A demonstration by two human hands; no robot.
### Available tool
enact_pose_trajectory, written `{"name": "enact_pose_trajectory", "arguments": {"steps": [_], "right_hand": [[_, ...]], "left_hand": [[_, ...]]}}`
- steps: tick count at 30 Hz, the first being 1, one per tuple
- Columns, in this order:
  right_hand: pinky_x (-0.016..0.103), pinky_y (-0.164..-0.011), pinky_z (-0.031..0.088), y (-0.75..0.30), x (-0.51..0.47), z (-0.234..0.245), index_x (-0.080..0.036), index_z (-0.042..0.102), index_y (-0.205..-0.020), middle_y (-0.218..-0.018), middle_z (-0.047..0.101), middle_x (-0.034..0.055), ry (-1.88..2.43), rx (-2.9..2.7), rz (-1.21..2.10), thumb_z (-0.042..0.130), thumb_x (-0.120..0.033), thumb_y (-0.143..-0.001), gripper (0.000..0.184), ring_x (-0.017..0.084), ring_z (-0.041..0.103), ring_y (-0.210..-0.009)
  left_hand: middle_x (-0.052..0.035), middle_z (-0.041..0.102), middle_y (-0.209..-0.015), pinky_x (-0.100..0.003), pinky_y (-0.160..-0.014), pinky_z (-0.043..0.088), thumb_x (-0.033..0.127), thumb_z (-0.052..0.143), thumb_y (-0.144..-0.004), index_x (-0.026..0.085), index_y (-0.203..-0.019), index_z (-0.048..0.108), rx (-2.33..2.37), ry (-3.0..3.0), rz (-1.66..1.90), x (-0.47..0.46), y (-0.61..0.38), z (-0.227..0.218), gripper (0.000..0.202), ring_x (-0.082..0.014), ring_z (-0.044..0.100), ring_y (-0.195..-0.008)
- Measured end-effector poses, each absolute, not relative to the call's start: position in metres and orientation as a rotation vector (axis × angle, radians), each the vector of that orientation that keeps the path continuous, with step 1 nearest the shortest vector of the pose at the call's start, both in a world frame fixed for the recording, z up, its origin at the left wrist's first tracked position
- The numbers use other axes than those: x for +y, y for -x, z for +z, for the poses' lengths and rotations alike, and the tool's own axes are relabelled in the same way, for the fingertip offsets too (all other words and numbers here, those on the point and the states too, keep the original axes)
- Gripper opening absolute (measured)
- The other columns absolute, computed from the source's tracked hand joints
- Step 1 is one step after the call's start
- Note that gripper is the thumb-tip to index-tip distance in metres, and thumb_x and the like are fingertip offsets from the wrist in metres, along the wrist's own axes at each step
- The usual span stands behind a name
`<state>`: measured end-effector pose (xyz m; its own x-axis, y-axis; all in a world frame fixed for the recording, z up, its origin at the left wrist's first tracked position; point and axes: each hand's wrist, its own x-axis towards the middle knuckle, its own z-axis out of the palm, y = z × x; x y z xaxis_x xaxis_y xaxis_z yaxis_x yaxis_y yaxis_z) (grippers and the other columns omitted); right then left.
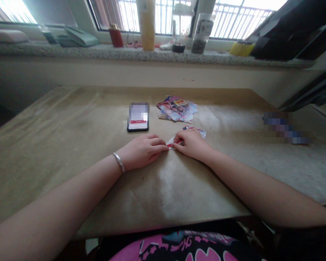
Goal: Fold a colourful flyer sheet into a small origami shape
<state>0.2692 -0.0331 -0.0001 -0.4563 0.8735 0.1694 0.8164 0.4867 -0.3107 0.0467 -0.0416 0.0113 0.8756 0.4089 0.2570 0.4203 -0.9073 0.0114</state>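
A small piece of printed paper [202, 133], folded with a white face and a red strip showing, lies on the table in front of me. My left hand [142, 150], with a silver bangle at the wrist, has its fingers together and their tips at the paper's left corner. Pinched on the same paper, my right hand [192, 144] covers most of it, thumb and forefinger near the red strip. Just beyond the hands sits a loose pile of colourful printed papers [176, 108]. A phone [138, 125] with a lit, partly blurred screen lies behind my left hand.
The tan-covered table [84, 119] ends at a wall below the window. A blurred bluish object [284, 128] lies on the right. Along the stone windowsill [157, 56] stand a red container [116, 36], a tall yellow container [147, 27], clear containers and a dark bag [285, 34].
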Motion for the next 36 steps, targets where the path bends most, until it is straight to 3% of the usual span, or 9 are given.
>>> {"name": "enact_pose_trajectory", "arguments": {"steps": [20, 36], "right_hand": [[0.031, -0.072, 0.033, -0.272, -0.032, -0.002, -0.020, 0.066, -0.073, -0.077, 0.070, 0.0041, 1.398, -2.435, 0.271, 0.063, -0.037, -0.081, 0.019, 0.019, 0.058, -0.077], [0.032, -0.073, 0.034, -0.273, -0.032, -0.002, -0.020, 0.066, -0.073, -0.078, 0.070, 0.0038, 1.394, -2.413, 0.274, 0.064, -0.035, -0.080, 0.017, 0.019, 0.058, -0.077]], "left_hand": [[-0.0042, 0.069, -0.107, -0.032, -0.087, 0.046, 0.014, 0.045, -0.089, 0.020, -0.103, 0.066, -0.690, 3.020, -0.364, -0.043, -0.042, 0.021, 0.027, -0.0178, 0.060, -0.094], [-0.0027, 0.071, -0.106, -0.032, -0.087, 0.051, 0.011, 0.043, -0.088, 0.020, -0.101, 0.070, -0.649, 3.077, -0.402, -0.041, -0.036, 0.023, 0.031, -0.0176, 0.061, -0.098]]}}
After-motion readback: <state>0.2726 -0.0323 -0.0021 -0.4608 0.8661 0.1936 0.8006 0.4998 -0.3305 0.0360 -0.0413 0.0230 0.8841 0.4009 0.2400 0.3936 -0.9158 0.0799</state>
